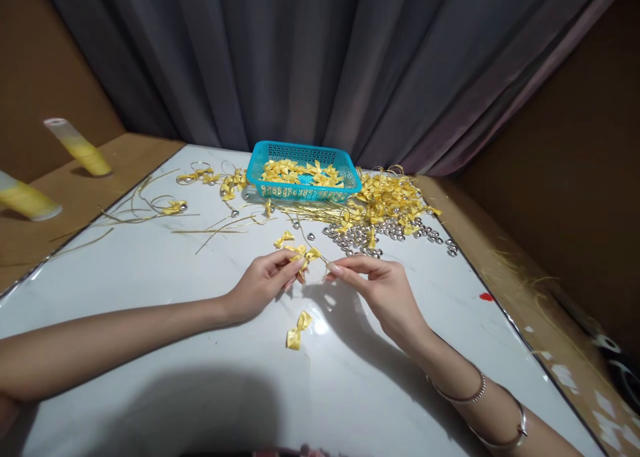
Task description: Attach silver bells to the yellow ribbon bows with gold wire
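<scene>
1 loose bow is seen lower center; room for moving is left around it on the white tabletop. 2 bracelets are worn on the right forearm. Center: held bow is pinched in the left hand; gold cord is pinched in the right hand, thumb to fingers. 1 far bow is laid just beyond the left hand. Silver beads, right of center: too many to be counted; same for bow heap behind. 2 yellow spools are stood upper left, outside the tabletop's diagonal left edge. 1 blue basket, bows inside, is set upper center, near the far edge; curtain is hung behind.
</scene>
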The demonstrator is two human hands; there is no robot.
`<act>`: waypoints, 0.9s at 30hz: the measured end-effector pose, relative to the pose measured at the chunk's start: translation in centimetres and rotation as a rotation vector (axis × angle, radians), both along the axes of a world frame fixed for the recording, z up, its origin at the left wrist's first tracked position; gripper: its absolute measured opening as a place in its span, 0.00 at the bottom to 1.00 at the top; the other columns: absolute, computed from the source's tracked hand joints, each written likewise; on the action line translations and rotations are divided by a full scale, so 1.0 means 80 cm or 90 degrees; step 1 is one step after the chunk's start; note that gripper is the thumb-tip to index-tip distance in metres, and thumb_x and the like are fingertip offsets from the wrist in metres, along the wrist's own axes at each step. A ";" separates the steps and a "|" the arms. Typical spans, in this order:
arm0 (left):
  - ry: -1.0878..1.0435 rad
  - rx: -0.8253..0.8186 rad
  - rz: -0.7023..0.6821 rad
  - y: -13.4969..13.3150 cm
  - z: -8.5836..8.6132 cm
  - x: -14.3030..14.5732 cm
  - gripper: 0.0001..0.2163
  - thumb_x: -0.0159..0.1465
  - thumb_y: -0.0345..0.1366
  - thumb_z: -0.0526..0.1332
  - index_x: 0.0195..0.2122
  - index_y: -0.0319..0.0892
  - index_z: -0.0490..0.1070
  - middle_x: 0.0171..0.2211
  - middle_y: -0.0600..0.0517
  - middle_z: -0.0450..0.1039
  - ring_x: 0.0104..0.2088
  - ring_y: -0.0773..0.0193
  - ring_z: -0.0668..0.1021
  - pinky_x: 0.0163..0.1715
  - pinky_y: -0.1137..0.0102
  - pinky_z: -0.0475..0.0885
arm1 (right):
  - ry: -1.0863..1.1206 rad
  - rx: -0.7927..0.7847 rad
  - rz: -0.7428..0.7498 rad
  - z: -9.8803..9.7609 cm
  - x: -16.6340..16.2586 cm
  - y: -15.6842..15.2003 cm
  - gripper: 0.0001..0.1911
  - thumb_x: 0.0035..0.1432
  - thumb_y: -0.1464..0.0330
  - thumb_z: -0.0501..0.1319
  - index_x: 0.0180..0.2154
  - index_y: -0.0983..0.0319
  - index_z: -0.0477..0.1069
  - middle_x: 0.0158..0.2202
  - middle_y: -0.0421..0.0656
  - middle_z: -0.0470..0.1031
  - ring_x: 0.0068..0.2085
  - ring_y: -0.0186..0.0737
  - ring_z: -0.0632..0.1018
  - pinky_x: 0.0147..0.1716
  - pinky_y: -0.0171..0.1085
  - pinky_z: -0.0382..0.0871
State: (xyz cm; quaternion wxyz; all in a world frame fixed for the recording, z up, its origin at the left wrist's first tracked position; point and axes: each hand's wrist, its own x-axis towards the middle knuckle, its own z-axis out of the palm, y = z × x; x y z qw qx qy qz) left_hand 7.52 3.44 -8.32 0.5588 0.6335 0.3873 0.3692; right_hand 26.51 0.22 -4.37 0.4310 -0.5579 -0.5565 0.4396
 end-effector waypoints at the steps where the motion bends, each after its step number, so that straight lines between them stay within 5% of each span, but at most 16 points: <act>1: -0.002 -0.004 0.000 0.000 0.000 0.000 0.13 0.63 0.44 0.55 0.30 0.38 0.68 0.19 0.57 0.61 0.19 0.72 0.63 0.19 0.75 0.59 | -0.040 0.037 -0.009 0.000 0.000 -0.001 0.04 0.50 0.64 0.65 0.26 0.55 0.78 0.28 0.42 0.77 0.33 0.42 0.74 0.38 0.43 0.62; 6: -0.009 -0.006 -0.003 0.000 0.001 -0.001 0.13 0.63 0.43 0.55 0.30 0.38 0.68 0.19 0.57 0.61 0.19 0.73 0.63 0.19 0.76 0.59 | -0.146 0.104 -0.011 0.005 -0.003 -0.005 0.06 0.51 0.66 0.64 0.24 0.51 0.79 0.25 0.40 0.76 0.34 0.43 0.71 0.44 0.48 0.56; 15: -0.003 0.015 -0.007 -0.003 0.002 -0.001 0.11 0.63 0.41 0.55 0.30 0.39 0.68 0.19 0.58 0.61 0.20 0.73 0.62 0.20 0.76 0.59 | 0.184 -0.193 0.071 -0.001 -0.001 0.000 0.05 0.49 0.64 0.66 0.26 0.58 0.79 0.29 0.44 0.79 0.34 0.42 0.75 0.41 0.44 0.63; 27: 0.002 0.019 -0.002 -0.003 0.004 0.000 0.13 0.62 0.44 0.56 0.30 0.39 0.69 0.20 0.56 0.65 0.20 0.72 0.63 0.20 0.75 0.61 | 0.176 -0.190 0.056 -0.002 -0.005 -0.002 0.05 0.49 0.64 0.65 0.25 0.58 0.78 0.28 0.44 0.79 0.34 0.43 0.75 0.41 0.45 0.64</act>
